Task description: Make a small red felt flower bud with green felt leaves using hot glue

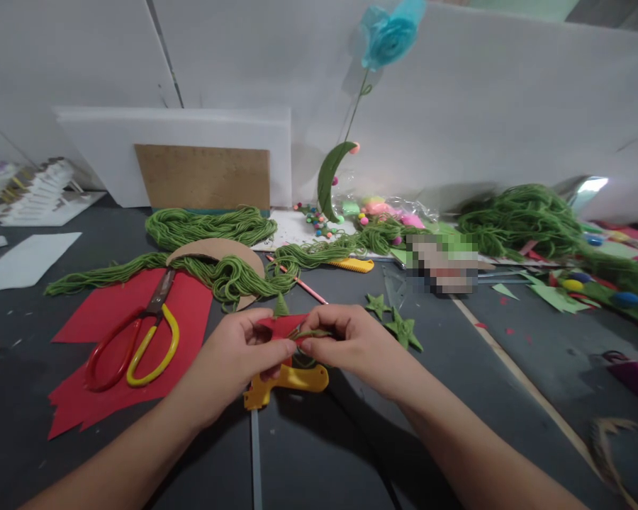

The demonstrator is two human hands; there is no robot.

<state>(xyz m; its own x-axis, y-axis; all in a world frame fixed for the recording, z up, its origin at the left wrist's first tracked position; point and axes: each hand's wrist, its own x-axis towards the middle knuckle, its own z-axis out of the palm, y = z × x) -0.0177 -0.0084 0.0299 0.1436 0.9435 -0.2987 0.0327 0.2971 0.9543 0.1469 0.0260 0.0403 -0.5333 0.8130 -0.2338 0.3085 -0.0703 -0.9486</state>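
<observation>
I pinch a small, flat red piece [283, 326] between the thumb and fingers of my left hand [242, 346]. My right hand [348, 347] is just beside it, thumb and fingers pressed together on a thin green strand [319, 333] at the red piece's right side. I can't quite tell if the red piece is paper or felt, because my fingers cover a lot of it. It is up off the dark grey desk [473, 368], in the middle, between my two hands. A yellow plastic glue gun [304, 380] lies just under them.

On my left, big metal scissors with one red and one yellow handle [152, 338] lie on bright red sheets [191, 312]. Two fuzzy green stars [403, 329] sit near my right hand. Behind my hands are a pink pencil [309, 289], a yellow cutter knife [354, 265] and a looped bundle of green yarn [213, 227]. Farther back stands a green crescent moon [327, 180].
</observation>
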